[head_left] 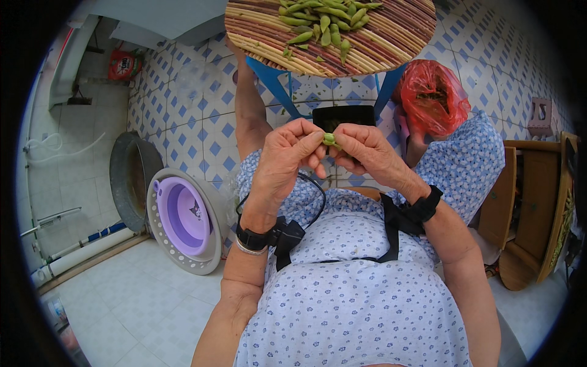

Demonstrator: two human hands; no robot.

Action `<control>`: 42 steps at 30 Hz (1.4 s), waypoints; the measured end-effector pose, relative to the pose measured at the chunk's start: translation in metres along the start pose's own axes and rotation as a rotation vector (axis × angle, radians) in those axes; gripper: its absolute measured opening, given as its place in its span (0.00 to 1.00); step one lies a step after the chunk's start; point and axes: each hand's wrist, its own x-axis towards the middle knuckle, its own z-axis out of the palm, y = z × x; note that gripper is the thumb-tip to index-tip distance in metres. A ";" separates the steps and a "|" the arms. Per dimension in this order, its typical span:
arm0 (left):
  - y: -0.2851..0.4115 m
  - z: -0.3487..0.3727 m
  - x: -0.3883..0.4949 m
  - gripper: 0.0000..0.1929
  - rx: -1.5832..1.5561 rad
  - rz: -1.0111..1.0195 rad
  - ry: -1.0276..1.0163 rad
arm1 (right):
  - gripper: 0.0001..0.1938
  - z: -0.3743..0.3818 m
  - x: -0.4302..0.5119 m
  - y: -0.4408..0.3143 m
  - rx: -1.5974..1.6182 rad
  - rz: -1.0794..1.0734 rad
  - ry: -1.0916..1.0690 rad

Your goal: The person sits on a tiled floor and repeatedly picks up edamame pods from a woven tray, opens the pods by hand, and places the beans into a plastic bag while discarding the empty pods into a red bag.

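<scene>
Between the fingertips of both hands is a small green bean pod (pixel 329 139), held above my lap. My left hand (pixel 293 149) pinches its left end between thumb and forefinger, and my right hand (pixel 364 146) grips the other end. Whether the pod is split cannot be made out. Beyond the hands, a pile of green soybean pods (pixel 328 18) lies on a round woven tray (pixel 257 32), with a few torn bits scattered near its front edge. The tray rests on a blue stool (pixel 275 87). Under it, just past my fingers, sits a black container (pixel 344 117).
A red plastic bag (pixel 451 103) with plant scraps stands at the right by my leg. To the left are a purple basin (pixel 183 215) in a grey one and a metal tub (pixel 137 179). Wooden furniture (pixel 534 197) stands at the right. Green scraps litter the tiled floor (pixel 183 142).
</scene>
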 end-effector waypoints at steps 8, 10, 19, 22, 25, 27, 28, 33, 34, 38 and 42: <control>0.001 0.001 -0.001 0.07 0.080 0.022 0.053 | 0.10 0.000 0.000 -0.002 -0.024 0.025 -0.001; 0.001 0.003 -0.003 0.07 0.152 0.067 0.069 | 0.09 -0.001 -0.001 -0.003 -0.003 0.024 0.002; 0.001 0.004 -0.004 0.08 0.102 0.030 0.044 | 0.08 0.002 -0.001 -0.004 -0.063 -0.014 0.060; -0.002 0.003 -0.003 0.08 0.039 0.038 0.035 | 0.08 0.002 -0.002 -0.005 -0.014 0.001 0.055; -0.003 0.001 -0.001 0.07 0.006 0.036 0.011 | 0.07 0.002 0.002 -0.008 -0.052 -0.005 0.052; -0.003 0.001 -0.001 0.07 0.045 0.033 0.034 | 0.07 0.001 0.001 -0.012 -0.128 -0.064 0.110; -0.003 0.001 -0.001 0.07 0.068 0.029 0.047 | 0.07 0.000 0.000 -0.013 -0.169 -0.099 0.135; -0.005 0.008 -0.001 0.07 0.173 0.023 0.055 | 0.08 0.002 0.006 -0.009 -0.263 -0.191 0.145; -0.005 0.010 -0.002 0.07 0.191 0.031 0.054 | 0.08 0.003 0.008 -0.007 -0.343 -0.157 0.164; -0.002 0.013 -0.003 0.08 0.198 0.043 0.032 | 0.08 -0.004 0.002 -0.008 -0.089 -0.106 0.064; -0.002 0.016 -0.002 0.08 0.131 0.057 0.008 | 0.08 -0.005 0.002 -0.007 0.087 -0.102 0.029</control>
